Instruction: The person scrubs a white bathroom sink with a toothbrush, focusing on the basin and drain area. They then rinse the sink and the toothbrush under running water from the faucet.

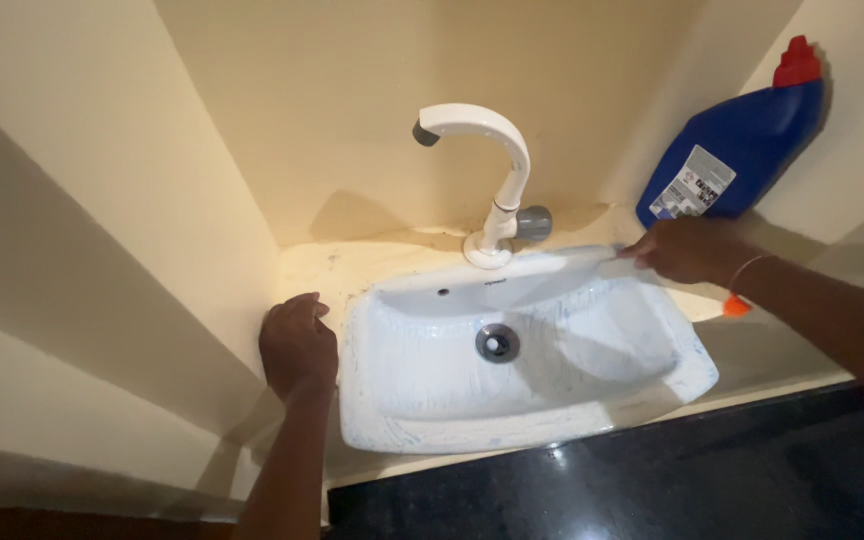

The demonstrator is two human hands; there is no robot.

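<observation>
A white basin [652, 385] with thin blue streaks over its inside is set into a cream counter, with a metal drain [497, 343] in the middle. My left hand [298, 345] rests on the counter against the basin's left rim and holds nothing. My right hand [687, 250] is closed at the basin's back right rim. It grips a thin tool whose orange end [737, 306] sticks out below my wrist; its working end is mostly hidden by my fingers. A white curved tap [492, 170] stands behind the basin.
A blue bottle [742, 150] with a red cap and a white label leans against the right wall, just behind my right hand. Cream walls close in the nook on the left, back and right. A dark polished surface [652, 480] runs along the front.
</observation>
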